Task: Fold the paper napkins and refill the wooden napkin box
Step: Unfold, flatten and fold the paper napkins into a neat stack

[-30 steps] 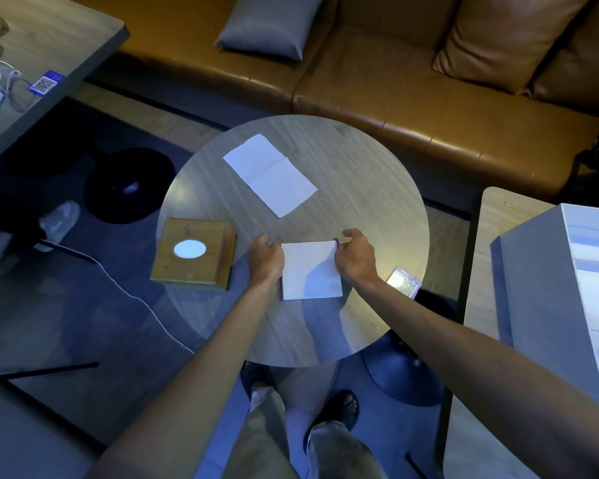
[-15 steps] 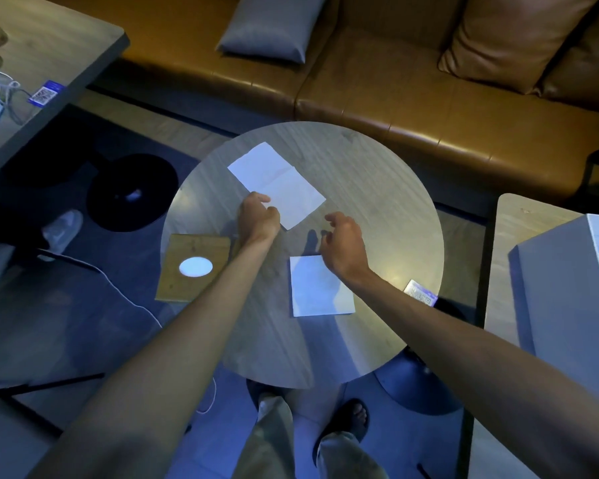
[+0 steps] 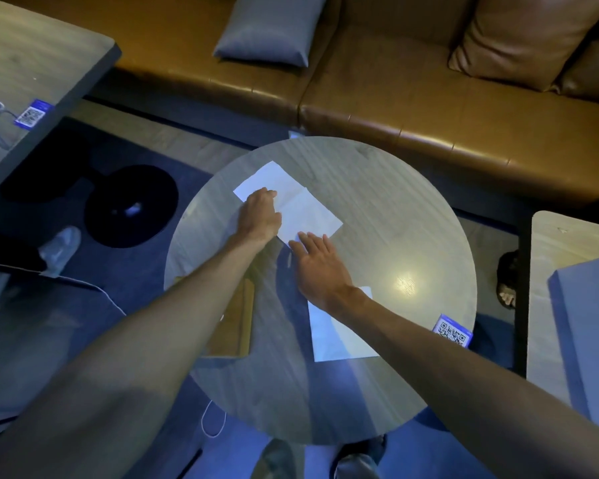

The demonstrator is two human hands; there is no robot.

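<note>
A long white napkin (image 3: 305, 205), unfolded with a crease across its middle, lies slanted on the far half of the round table (image 3: 395, 216). My left hand (image 3: 259, 216) rests on its left part, fingers curled over the paper. My right hand (image 3: 320, 262) lies flat with fingers spread, its fingertips on the napkin's near corner. A folded white napkin (image 3: 339, 340) lies closer to me, partly under my right forearm. The wooden napkin box (image 3: 237, 323) sits at the table's left edge, mostly hidden by my left forearm.
A QR-code card (image 3: 452, 330) lies at the table's right edge. A brown leather sofa (image 3: 395, 98) with cushions runs behind the table. Another table (image 3: 32, 57) stands at the upper left, a white box (image 3: 592, 326) on a table at the right.
Both hands left the folded napkin and reached forward to the unfolded napkin; now they rest on it. The camera moved forward too.
</note>
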